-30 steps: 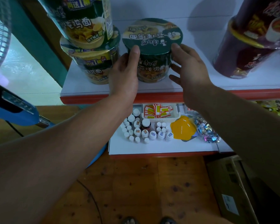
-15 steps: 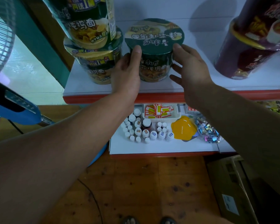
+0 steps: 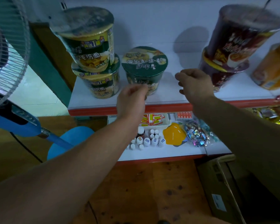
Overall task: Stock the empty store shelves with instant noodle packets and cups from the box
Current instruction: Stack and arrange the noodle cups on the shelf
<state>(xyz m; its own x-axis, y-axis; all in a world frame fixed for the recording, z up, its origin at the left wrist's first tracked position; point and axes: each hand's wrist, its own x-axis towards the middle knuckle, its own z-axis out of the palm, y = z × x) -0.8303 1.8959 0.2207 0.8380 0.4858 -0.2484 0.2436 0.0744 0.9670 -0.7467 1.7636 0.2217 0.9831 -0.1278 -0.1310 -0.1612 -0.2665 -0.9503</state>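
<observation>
A dark green noodle cup [image 3: 144, 65] stands upright on the white shelf [image 3: 165, 97] with the red front edge. It stands alone, no hand on it. My left hand [image 3: 131, 99] hovers just in front of its lower left side, fingers loosely curled and holding nothing. My right hand [image 3: 194, 84] hangs to the right of the cup, apart from it, also loosely curled and holding nothing. Left of the cup, two green and yellow cups [image 3: 94, 62] are stacked. Two dark purple cups [image 3: 236, 46] are stacked at the right. The cardboard box [image 3: 217, 188] sits on the floor at lower right.
An orange cup [image 3: 273, 68] leans at the far right of the shelf. The lower shelf [image 3: 160, 155] holds several small white bottles [image 3: 152, 140], a yellow item [image 3: 173, 134] and a bag of sweets [image 3: 196, 136]. A blue standing fan [image 3: 8, 65] is close on the left. The floor is wooden.
Both hands let go of the dark green cup and pulled back toward me, fingers curling loosely. The cup stays on the shelf. The camera tilted up, showing more of the shelf.
</observation>
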